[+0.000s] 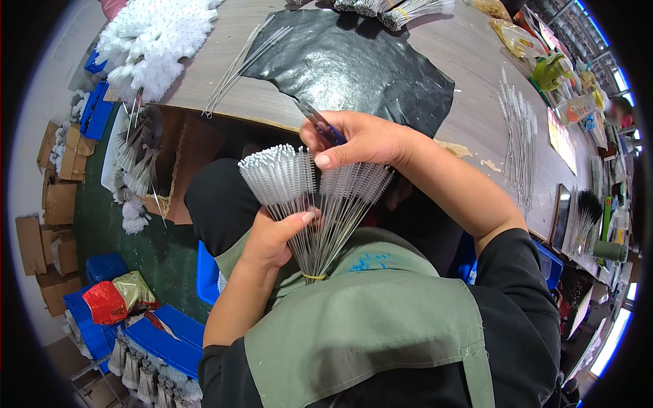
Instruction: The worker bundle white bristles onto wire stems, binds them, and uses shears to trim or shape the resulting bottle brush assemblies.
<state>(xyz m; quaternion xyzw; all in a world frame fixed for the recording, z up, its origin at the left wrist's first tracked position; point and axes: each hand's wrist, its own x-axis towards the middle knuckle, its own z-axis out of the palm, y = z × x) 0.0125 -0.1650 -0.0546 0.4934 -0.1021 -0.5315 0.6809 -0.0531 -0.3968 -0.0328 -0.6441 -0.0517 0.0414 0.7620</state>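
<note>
My left hand is closed around the wire stems of a bundle of thin tube brushes. Their white bristle heads fan upward over my lap in two clumps, with a gap near the middle. A yellow rubber band ties the stems low down, by the green apron. Above the heads, my right hand grips dark blue-handled snips, blades pointing up and left. The thumb of that hand touches or nearly touches the brush tips. Part of the right clump is hidden beneath the right hand.
A black sheet covers part of the table ahead. Loose wire brushes lie on the right, and a white bristly pile sits far left. Blue bins and cardboard boxes stand on the left.
</note>
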